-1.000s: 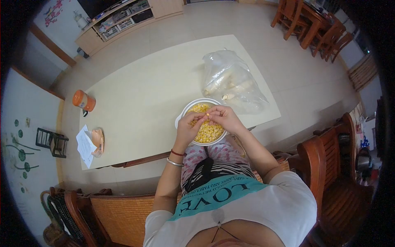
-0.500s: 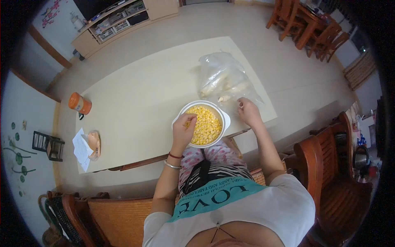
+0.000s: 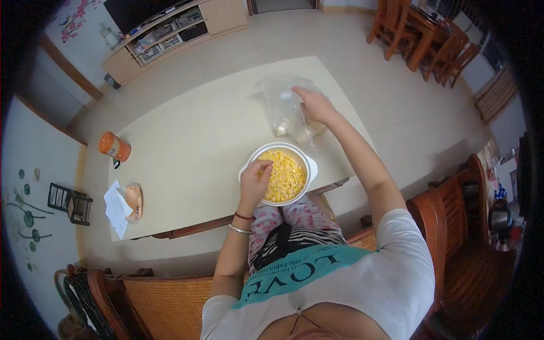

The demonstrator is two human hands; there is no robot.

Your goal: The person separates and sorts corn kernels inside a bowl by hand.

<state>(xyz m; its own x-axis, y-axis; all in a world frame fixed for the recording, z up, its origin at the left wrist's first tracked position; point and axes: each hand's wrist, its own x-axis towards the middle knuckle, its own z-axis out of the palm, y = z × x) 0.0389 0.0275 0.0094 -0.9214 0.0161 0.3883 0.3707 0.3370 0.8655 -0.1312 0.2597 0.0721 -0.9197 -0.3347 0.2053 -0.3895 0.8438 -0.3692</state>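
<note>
A white two-handled pot (image 3: 312,170) full of yellow corn kernels (image 3: 288,177) stands at the table's near edge, close to my lap. Over its left side is my left hand (image 3: 255,180), fingers curled together in a pinch; whatever they hold is hidden. Beyond the pot lies a clear plastic bag (image 3: 277,93) with pale pieces inside that look like corncobs (image 3: 281,128). My right hand (image 3: 314,106) reaches across to it, its fingers closed on the upper part of the bag.
The pale table (image 3: 192,147) also carries an orange-lidded jar (image 3: 115,147), white papers (image 3: 117,208) and a wrapped tan item (image 3: 134,201) on its left. A wooden armchair (image 3: 453,226) stands to my right. A low cabinet (image 3: 224,16) is across the room.
My right hand has moved from beside the pot, forward and left, onto the plastic bag. The bag has shifted and changed shape. My left hand stays over the corn.
</note>
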